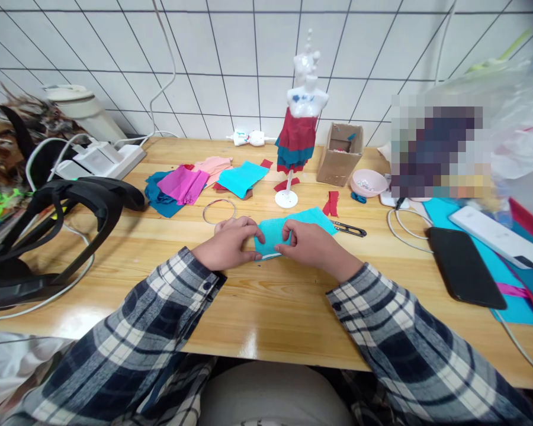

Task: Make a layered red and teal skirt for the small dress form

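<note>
A piece of turquoise crepe-like sheet [273, 232] lies on the wooden table in front of me, with a narrow white strip [270, 256] along its near edge. My left hand [233, 241] grips the sheet's left end between thumb and bent fingers. Fingers curled, my right hand [308, 244] pinches the near edge beside the white strip. The sheet's right part runs out behind my right hand, where dark thread snips [350, 229] lie against it. Beyond it stands a small white mannequin [308, 97] wearing a layered red and teal skirt [296, 139].
Coloured pieces [184, 184] and a wire ring [219, 211] lie at back left. A cardboard box [340, 155], pink bowl [369, 183] and red scrap [331, 203] are behind right. A black headset [62, 236] sits left; a phone [466, 266] and white power bank [497, 236] lie right.
</note>
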`<state>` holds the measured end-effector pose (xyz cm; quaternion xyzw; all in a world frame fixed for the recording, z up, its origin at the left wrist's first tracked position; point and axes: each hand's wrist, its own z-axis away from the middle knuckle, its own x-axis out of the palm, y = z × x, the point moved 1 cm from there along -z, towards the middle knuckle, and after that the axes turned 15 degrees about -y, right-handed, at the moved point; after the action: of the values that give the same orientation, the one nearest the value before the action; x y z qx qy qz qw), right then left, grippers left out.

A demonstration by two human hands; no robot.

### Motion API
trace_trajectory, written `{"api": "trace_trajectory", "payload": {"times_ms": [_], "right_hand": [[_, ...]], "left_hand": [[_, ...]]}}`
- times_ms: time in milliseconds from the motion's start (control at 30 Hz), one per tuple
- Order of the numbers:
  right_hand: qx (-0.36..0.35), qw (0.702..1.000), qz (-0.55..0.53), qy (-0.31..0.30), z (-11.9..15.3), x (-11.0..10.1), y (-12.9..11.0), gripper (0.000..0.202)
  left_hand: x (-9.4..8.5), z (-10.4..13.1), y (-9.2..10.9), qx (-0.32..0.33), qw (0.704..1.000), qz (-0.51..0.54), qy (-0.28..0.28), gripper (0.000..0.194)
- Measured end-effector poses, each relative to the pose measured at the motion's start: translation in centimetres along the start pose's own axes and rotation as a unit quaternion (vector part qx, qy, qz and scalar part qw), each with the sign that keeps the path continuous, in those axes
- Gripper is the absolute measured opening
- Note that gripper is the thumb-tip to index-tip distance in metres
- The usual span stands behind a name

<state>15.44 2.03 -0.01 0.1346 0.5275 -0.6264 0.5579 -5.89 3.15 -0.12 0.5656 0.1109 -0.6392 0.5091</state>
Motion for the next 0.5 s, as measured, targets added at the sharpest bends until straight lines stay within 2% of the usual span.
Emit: {"api": "trace_trajectory", "payload": {"times_ms": [233,500], "right_hand": [[0.033,0.995,0.089,0.012,0.1,0.0,0.4,0.030],[0.040,0.996,0.072,0.011,0.2,-0.9,1.2,0.027]], "left_hand": [[0.2,-0.1,-0.3,0.005,1.000,-0.005,0.004,0.030],[0.0,0.0,-0.4,0.011,1.000,-0.006,0.000,0.030]]}}
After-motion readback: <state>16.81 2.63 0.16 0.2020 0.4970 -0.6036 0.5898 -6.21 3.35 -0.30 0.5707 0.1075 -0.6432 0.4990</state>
